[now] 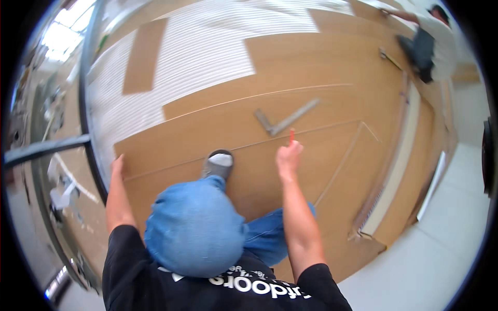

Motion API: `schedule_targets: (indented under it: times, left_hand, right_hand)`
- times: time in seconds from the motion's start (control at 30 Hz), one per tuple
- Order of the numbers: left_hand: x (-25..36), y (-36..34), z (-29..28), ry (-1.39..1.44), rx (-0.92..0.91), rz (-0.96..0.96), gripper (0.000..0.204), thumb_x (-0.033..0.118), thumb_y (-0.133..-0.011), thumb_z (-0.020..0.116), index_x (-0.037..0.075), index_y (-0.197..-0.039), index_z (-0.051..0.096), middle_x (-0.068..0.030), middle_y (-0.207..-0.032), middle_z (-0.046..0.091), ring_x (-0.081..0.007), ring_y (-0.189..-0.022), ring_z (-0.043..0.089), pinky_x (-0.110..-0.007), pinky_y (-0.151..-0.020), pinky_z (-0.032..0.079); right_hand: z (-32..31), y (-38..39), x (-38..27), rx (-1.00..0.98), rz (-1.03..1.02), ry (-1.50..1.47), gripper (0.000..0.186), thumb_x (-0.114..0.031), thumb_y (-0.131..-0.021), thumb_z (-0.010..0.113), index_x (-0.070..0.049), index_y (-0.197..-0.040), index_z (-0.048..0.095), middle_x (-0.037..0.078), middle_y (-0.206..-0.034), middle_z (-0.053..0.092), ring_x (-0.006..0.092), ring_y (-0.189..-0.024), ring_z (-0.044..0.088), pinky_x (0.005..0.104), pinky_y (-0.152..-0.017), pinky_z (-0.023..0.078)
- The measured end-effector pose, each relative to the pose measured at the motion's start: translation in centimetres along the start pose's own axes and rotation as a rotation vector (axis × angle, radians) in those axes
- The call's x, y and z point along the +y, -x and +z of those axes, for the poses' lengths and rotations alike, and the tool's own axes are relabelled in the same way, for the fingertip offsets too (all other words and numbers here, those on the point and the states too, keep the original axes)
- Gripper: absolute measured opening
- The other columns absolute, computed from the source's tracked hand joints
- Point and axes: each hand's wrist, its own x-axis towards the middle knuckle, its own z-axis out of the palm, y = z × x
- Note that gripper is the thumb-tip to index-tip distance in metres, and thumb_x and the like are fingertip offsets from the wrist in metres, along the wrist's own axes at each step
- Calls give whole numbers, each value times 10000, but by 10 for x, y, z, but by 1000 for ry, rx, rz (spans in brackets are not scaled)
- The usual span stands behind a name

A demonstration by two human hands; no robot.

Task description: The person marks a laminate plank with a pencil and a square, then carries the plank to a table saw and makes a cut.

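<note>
My left hand (117, 167) grips the left edge of a brown cardboard sheet (181, 137) on the floor. My right hand (288, 159) is closed around a slim red tool (292, 136), too small to identify, held over the same sheet. Just beyond it lies a metal carpenter's square (282, 124), its corner toward me. Thin pale straight lines cross the cardboard near both hands. My shoe (218, 166) rests on the sheet, below my bent leg.
White ribbed sheeting (192, 46) and cardboard pieces stretch ahead. A dark metal frame (85, 103) runs along the left. A long cardboard strip (394, 160) lies at right, with a hammer-like tool (389, 57) beyond it. Another person (433, 46) crouches at the far right.
</note>
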Motion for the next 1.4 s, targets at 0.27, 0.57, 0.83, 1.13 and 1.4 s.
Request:
schedule_targets:
  times: [0.27,0.57,0.83,1.13,1.4]
  left_hand:
    - [7,2,-7,176,-42,-85,524,375,-958,641,20,-1340,603,-150,-1315,634,-287,-1199,585,-455,-989,475]
    - [37,52,-9,356,-317,-151,605,506,-1007,574,6,-1348,573,-138,-1331,629,-293,-1174,615,-458,-989,498]
    - [88,100,62,425,-474,152,395,324,-1010,626,17,-1257,596,-96,-1141,678,-222,-1033,651,-403,-894,541]
    - [207,162,157,-138,-490,405,337,325,-946,675,-2,-994,736,-47,-866,695,-132,-812,622,-322,-746,516]
    - [235,213,103,-15,-486,675,375,295,-981,624,-7,-1200,668,-87,-1026,710,-181,-878,654,-319,-787,531]
  right_hand:
    - [3,3,-43,-280,-338,182,604,-311,-939,629,-89,-1448,391,163,-1532,370,413,-987,682,509,-848,568]
    - [18,-24,-33,-273,-243,174,384,-259,-953,616,-113,-1286,493,150,-1330,502,401,-927,684,518,-751,569]
    - [-25,-17,-63,110,-499,-263,311,-187,-938,614,-80,-1214,520,190,-1201,578,416,-993,657,513,-773,568]
    - [-57,59,-116,-145,-445,-659,461,-57,-880,682,-31,-1308,514,51,-995,575,157,-835,567,317,-743,517]
    - [-88,87,-184,-506,-439,-991,471,-55,-934,673,-2,-1358,476,73,-1166,638,117,-973,602,269,-827,518]
